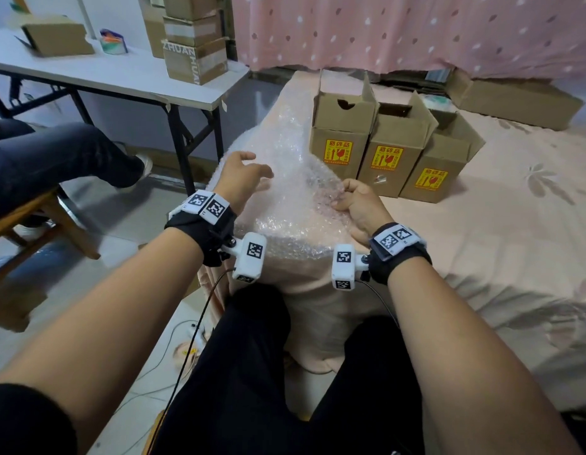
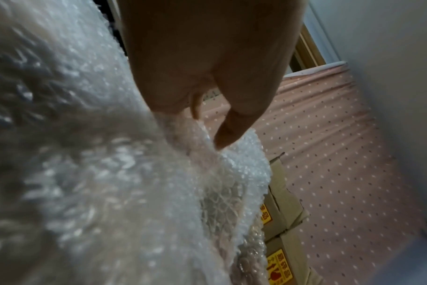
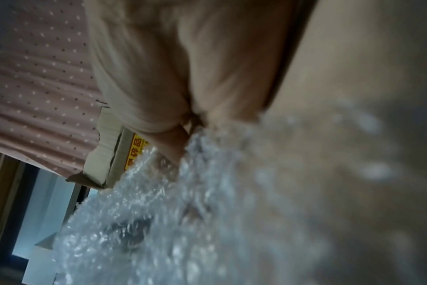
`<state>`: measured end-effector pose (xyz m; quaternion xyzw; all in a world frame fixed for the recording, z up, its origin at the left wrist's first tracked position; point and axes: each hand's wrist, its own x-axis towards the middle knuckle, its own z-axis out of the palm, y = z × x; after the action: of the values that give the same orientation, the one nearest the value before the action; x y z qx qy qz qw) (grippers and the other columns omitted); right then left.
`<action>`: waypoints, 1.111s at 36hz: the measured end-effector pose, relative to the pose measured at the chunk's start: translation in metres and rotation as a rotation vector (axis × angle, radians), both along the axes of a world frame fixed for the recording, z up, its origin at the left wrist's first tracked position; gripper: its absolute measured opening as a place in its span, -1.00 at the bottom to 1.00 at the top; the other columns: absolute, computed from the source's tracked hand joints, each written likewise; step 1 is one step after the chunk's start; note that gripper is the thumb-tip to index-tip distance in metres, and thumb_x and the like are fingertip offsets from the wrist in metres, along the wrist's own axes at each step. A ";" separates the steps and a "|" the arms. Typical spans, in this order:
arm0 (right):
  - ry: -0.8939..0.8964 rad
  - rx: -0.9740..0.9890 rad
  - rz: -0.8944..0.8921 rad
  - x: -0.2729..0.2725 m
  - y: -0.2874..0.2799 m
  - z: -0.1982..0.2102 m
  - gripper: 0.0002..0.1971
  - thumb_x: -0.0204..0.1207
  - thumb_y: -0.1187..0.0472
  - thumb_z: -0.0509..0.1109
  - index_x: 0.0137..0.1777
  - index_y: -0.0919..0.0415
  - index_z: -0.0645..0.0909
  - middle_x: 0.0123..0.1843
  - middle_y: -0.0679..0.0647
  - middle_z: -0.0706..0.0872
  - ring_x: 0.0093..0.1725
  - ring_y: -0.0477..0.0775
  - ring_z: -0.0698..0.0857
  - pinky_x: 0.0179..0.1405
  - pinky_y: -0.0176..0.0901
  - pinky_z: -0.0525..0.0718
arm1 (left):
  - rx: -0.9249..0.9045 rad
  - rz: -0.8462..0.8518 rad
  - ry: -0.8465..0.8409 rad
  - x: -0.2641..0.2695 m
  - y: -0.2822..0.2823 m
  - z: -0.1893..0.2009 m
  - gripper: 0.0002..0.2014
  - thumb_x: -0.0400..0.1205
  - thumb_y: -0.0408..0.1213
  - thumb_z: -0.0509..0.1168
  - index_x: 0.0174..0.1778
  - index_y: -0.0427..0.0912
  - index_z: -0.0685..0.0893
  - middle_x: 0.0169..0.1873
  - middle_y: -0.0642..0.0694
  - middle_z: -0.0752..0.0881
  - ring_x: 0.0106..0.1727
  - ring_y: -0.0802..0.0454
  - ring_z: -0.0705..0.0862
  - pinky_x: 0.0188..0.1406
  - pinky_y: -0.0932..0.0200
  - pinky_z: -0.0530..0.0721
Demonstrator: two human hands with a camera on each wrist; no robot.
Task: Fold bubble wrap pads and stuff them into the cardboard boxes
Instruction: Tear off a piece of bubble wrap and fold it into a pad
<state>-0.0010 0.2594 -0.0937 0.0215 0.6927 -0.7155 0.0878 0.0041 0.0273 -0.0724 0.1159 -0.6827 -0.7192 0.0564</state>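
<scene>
A clear bubble wrap pad lies rumpled over the near corner of the pink bed. My left hand reaches over its left part with fingers stretched out; in the left wrist view a fingertip touches the raised edge of the wrap. My right hand has its fingers curled and pinches the wrap's right side, seen close in the right wrist view. Three open cardboard boxes with yellow fragile stickers stand in a row just behind: left, middle, right. Their insides are hidden from me.
A white folding table at the left carries stacked cardboard boxes. Another person's leg rests on a wooden chair at far left. A long flat carton lies at the back right under a pink curtain. Cables run over the floor.
</scene>
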 end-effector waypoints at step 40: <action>0.169 0.161 -0.184 0.004 0.083 -0.002 -0.46 0.56 0.58 0.22 0.38 0.01 0.58 0.20 0.05 0.81 -0.24 0.14 0.75 -0.34 0.01 0.71 | -0.005 -0.252 0.212 -0.039 0.080 -0.029 -0.72 0.48 -0.59 0.39 -0.26 -0.12 0.51 -0.41 -0.06 0.63 -0.33 0.00 0.66 -0.15 0.14 0.65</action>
<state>0.0035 0.3422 -0.0962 0.0314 0.7479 -0.6620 -0.0389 -0.0349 0.1070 -0.1015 -0.0475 -0.6840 -0.7269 0.0377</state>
